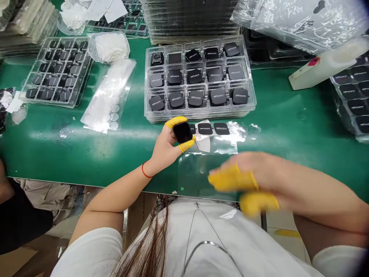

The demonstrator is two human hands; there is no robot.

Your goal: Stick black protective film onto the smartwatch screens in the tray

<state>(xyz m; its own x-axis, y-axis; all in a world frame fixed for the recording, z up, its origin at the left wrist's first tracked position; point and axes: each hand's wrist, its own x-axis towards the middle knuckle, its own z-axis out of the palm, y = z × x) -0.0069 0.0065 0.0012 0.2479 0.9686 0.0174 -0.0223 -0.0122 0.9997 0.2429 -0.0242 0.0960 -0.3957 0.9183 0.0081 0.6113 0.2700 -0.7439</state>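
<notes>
My left hand [170, 144], in yellow finger cots, is closed on a black square smartwatch body [182, 132], its glossy face toward me. Motion blurs my right hand [245, 181], also in yellow finger cots. Its thumb stands apart from the fingers, and nothing shows between them. Beneath it, a clear plastic sheet [196, 173] lies on the green table. Black square labels [205, 128] with white lettering lie in a row on film just right of the smartwatch body. Behind is a clear compartment tray [148, 115] filled with black square pieces, many with lettering.
At left stand another filled tray [76, 98] and a sheet of round clear stickers [112, 88]. A white plastic bag [108, 46] lies near them. Stacked trays [190, 23] rise at the back. To the right are a white bottle [319, 71] and a plastic-wrapped pack [305, 19].
</notes>
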